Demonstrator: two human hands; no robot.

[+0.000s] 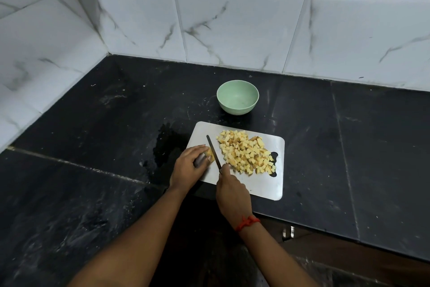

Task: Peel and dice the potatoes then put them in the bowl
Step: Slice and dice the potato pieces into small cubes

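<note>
Right hand [229,190] with red wrist thread [247,222], fingers curled round knife [213,152] handle, left hand [189,167] fingers curved over potato piece [209,153] on steel board [263,186], diced potato heap [246,153] beside blade, green bowl [237,97] behind on dark surface [325,147]

L grip [189,167] on potato [210,153] | R grip [230,190]: knife [213,150] | dice [246,153] on board [264,186]
</note>
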